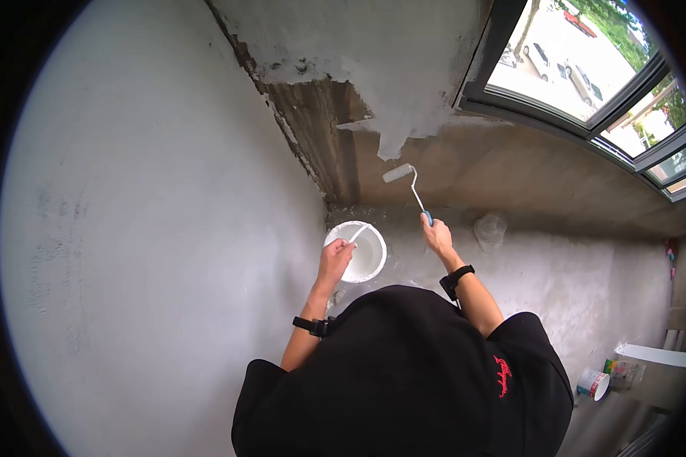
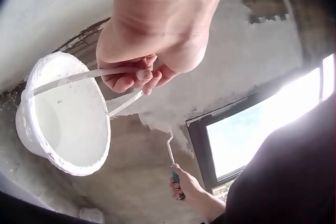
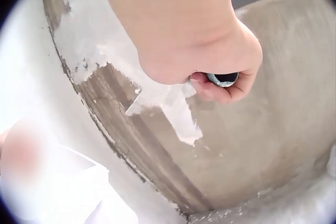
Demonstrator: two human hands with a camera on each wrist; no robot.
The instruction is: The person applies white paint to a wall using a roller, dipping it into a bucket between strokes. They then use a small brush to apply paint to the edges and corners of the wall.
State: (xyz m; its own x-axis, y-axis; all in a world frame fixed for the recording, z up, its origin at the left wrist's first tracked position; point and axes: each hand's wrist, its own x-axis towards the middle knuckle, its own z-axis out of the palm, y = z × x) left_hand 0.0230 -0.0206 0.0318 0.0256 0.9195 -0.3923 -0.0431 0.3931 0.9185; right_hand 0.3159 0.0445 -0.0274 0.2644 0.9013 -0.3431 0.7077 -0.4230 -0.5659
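Note:
My left hand point(image 1: 333, 263) grips the white bail handle point(image 2: 73, 79) of a white bucket point(image 1: 372, 257), fingers curled round the strip. White coating cakes the rim, and the left wrist view shows pale liquid inside. My right hand point(image 1: 438, 238) holds a paint roller point(image 1: 397, 174) by its blue handle point(image 1: 427, 218), thumb and fingers wrapped about it. The white roller head is just below the ragged lower edge of a wet white patch point(image 1: 392, 141) on the brown wall point(image 1: 480, 167). In the right wrist view the hand hides most of the roller.
A smooth pale wall point(image 1: 152, 228) rises close on the left, meeting the brown wall in a rough corner. Dark-framed windows point(image 1: 541, 110) are at upper right. On the floor lie a clear plastic bag point(image 1: 490, 230) and, farther right, a small paint tub point(image 1: 593, 385).

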